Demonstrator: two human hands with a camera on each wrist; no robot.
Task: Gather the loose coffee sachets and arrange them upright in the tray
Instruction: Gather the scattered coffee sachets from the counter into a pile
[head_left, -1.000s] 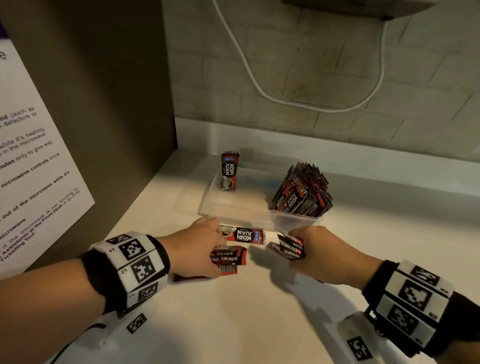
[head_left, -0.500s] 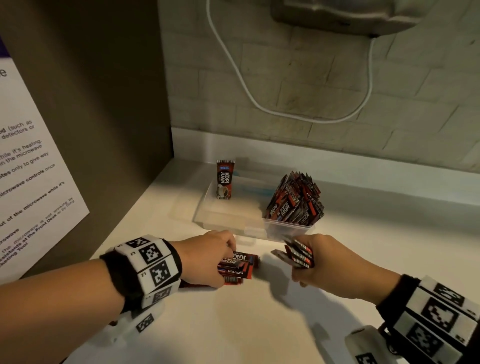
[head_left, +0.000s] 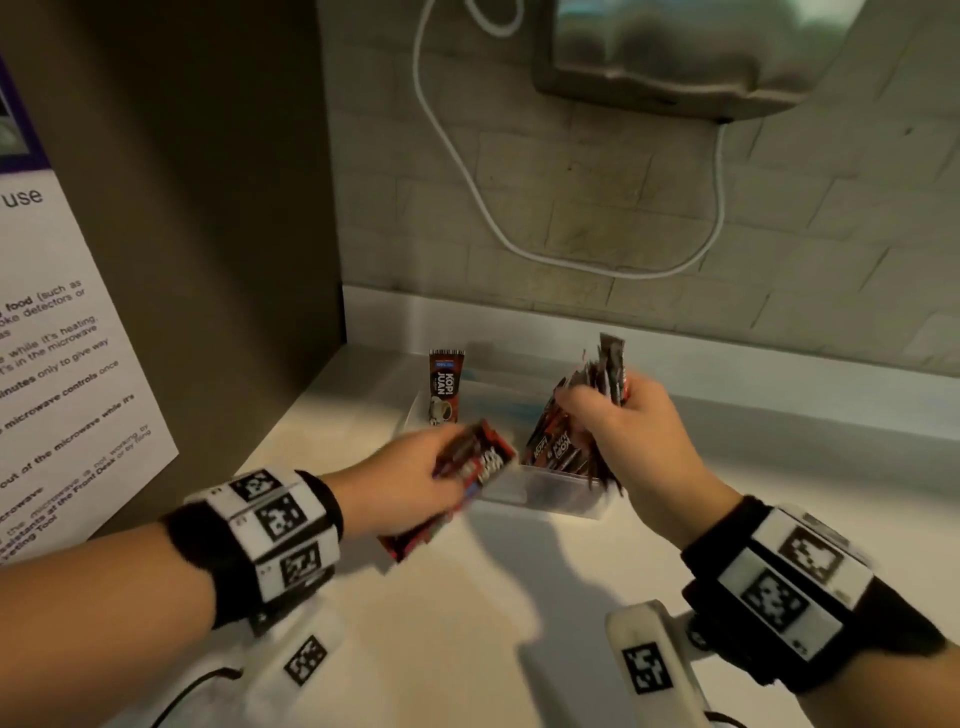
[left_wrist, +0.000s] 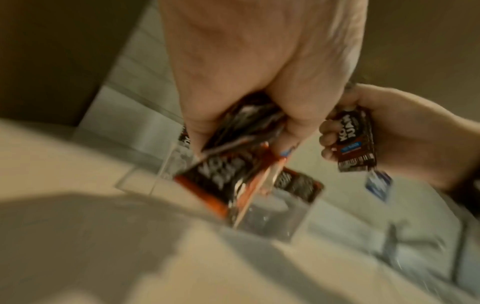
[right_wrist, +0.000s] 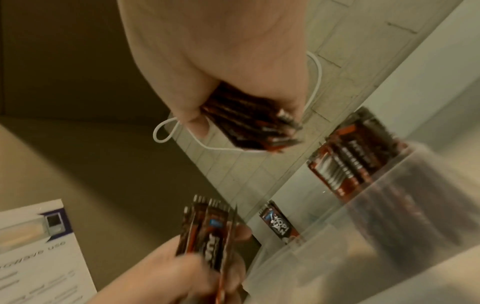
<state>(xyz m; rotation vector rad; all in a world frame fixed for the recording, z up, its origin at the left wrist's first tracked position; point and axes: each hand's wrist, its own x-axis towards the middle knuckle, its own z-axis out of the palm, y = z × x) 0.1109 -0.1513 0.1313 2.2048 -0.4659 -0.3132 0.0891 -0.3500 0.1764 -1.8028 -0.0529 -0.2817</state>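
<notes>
A clear plastic tray (head_left: 540, 496) stands on the counter near the back wall. One dark red coffee sachet (head_left: 444, 387) stands upright at its left end, and a packed bunch of sachets (head_left: 558, 447) leans at its right end. My left hand (head_left: 415, 480) grips a stack of sachets (head_left: 475, 460) lifted just in front of the tray's near wall. My right hand (head_left: 623, 431) holds another bundle of sachets (head_left: 613, 366) raised above the right-hand bunch. In the wrist views the left hand's stack (left_wrist: 233, 162) and the right hand's bundle (right_wrist: 249, 125) are blurred.
A dark cabinet side (head_left: 208, 208) carrying a printed notice (head_left: 57, 374) walls off the left. A white cable (head_left: 467, 171) hangs down the tiled wall under a metal appliance (head_left: 691, 52). The counter (head_left: 493, 623) runs pale in front of the tray.
Both hands have lifted their sachets off the counter and moved up toward the tray. The right hand's bundle now stands above the tray's right end.
</notes>
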